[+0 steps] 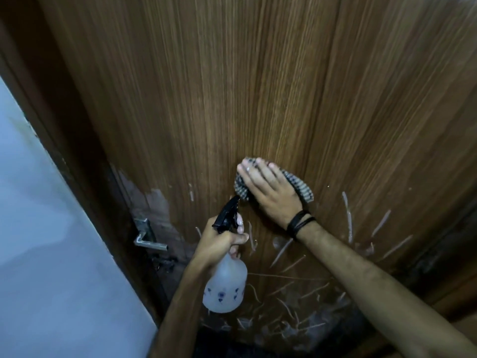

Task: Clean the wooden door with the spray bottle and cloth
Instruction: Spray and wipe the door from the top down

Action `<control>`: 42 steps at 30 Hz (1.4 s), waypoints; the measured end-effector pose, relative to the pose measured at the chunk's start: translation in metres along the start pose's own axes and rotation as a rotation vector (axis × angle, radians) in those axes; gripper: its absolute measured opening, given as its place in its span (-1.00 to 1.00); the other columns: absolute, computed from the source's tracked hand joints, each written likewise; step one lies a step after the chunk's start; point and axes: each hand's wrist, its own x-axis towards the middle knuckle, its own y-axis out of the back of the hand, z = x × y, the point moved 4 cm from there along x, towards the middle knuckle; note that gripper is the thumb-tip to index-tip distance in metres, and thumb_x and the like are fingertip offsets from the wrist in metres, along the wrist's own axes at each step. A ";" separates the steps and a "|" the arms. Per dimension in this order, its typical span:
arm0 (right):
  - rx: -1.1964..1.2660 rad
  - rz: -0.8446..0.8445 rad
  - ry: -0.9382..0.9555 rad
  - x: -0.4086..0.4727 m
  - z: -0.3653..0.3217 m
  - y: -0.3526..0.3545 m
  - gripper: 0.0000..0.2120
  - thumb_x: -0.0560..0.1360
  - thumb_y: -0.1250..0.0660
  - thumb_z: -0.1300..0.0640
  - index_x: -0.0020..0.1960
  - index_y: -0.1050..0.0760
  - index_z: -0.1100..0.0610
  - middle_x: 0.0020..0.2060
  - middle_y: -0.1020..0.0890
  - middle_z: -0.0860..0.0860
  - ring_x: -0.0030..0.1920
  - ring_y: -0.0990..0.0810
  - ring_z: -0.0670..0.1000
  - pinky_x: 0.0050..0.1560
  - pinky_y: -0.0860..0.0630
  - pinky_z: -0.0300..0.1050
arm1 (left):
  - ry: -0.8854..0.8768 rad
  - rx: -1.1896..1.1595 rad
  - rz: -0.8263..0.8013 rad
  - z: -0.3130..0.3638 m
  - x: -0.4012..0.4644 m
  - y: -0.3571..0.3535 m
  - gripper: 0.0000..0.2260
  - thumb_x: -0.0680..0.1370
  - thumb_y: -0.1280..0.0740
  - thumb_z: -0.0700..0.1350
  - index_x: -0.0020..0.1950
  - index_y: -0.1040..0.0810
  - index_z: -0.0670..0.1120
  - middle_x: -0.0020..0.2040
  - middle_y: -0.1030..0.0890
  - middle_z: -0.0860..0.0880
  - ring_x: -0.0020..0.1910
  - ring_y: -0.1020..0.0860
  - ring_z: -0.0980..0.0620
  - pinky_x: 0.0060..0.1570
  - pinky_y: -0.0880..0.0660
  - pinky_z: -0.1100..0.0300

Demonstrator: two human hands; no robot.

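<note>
On door, right hand flat

One wooden door, one spray bottle, one checked cloth, two hands, left hand, right hand, one metal door handle, many pale scratches

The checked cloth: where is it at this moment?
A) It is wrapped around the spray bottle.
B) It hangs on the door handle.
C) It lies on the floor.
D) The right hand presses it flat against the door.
D: the right hand lies with straight fingers over the checked cloth on the wooden door, while the left hand grips the spray bottle below it.
</note>
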 end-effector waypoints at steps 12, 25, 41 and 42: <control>0.133 0.132 -0.282 0.023 0.023 0.008 -0.41 0.57 -0.20 0.34 0.59 -0.21 0.18 0.52 -0.27 0.08 0.50 -0.27 0.14 0.56 -0.14 0.07 | 0.060 0.125 0.190 -0.020 -0.031 0.020 -0.83 0.51 -0.33 -0.46 0.01 -0.53 -0.24 -0.18 -0.46 -0.17 -0.41 -0.41 0.01 -0.42 -0.40 0.16; 0.090 -0.056 -0.057 -0.034 -0.038 -0.015 -0.48 0.65 -0.08 0.29 0.61 -0.15 0.18 0.52 -0.28 0.06 0.49 -0.28 0.11 0.54 -0.17 0.04 | 0.169 0.021 0.132 -0.054 -0.029 0.058 -0.81 0.50 -0.35 -0.41 -0.06 -0.52 -0.13 -0.21 -0.47 -0.15 -0.45 -0.38 0.05 -0.37 -0.37 0.12; -0.043 -0.189 0.268 -0.029 -0.110 -0.044 -0.50 0.69 -0.04 0.21 0.62 -0.11 0.16 0.54 -0.26 0.08 0.52 -0.25 0.10 0.55 -0.14 0.02 | 0.181 0.057 -0.045 -0.052 -0.016 0.129 -0.79 0.50 -0.37 -0.40 -0.10 -0.53 -0.09 -0.35 -0.51 0.04 -0.45 -0.40 0.13 -0.40 -0.40 0.23; -0.058 -0.170 0.234 -0.020 -0.105 -0.042 -0.48 0.68 -0.04 0.23 0.63 -0.08 0.18 0.54 -0.26 0.08 0.51 -0.25 0.11 0.55 -0.12 0.03 | 0.180 0.055 -0.032 -0.053 -0.016 0.134 -0.79 0.50 -0.37 -0.40 -0.12 -0.53 -0.09 -0.33 -0.52 0.03 -0.45 -0.41 0.13 -0.40 -0.40 0.23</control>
